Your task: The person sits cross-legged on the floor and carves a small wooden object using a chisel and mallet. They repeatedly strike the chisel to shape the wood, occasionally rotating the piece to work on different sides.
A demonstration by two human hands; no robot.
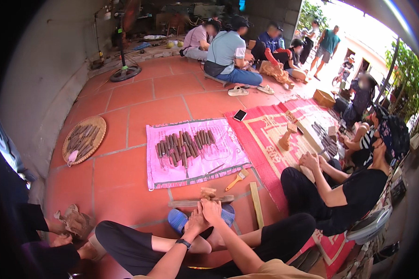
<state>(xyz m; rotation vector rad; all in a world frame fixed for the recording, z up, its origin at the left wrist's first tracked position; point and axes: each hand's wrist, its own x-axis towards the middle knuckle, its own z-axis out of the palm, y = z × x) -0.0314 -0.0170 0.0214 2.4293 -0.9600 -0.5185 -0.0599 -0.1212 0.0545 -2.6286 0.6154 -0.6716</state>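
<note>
My left hand (pixel 196 223) and my right hand (pixel 211 210) are pressed together between my crossed legs, fingers curled inward. What they hold, if anything, is hidden behind the knuckles. Just past the fingertips a small pale-brown piece of carved wood (pixel 208 192) sticks up. It stands at a wooden bar (pixel 179 203) that lies crosswise on the tiles. A pair of blue slippers (pixel 177 220) lies under and beside my wrists. Beyond the bar are a flat paintbrush (pixel 238 179) with a yellow handle and, to the right, a wooden strip (pixel 256 204).
Several wood-handled carving tools (pixel 179 146) lie on a pink sheet (pixel 156 179). A round woven tray (pixel 97 144) holds more at left. Close at right, a seated person (pixel 354 186) works on a red mat (pixel 265 172) bearing a phone (pixel 239 115). A fan (pixel 125 73) and other people are farther back.
</note>
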